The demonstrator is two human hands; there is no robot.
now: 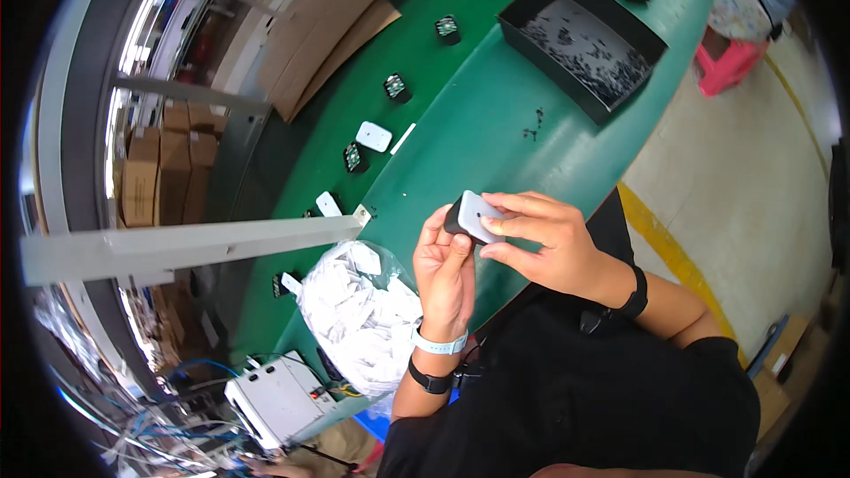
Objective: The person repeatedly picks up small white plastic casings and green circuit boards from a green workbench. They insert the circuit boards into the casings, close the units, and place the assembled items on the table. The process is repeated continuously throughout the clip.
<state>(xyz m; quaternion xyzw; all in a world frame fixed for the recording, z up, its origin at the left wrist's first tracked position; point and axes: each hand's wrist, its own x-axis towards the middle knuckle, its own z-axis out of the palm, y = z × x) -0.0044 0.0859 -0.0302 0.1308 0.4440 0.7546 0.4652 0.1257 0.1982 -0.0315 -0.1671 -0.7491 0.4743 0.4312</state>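
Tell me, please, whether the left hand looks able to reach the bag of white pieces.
Likely yes: the bag sits beside the left hand, nothing visibly between, though that hand holds a black-and-white box.

White-lidded box [470, 215] was partly covered by fingers [529, 228], black bits [609, 73] were too small to identify, far person [742, 14] blurred.

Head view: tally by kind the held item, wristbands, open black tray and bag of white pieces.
Black-and-white rounded case: 1
Light-blue wristband: 1
Black wristbands: 2
Open black rectangular tray: 1
Clear plastic bag of white pieces: 1
Total: 6
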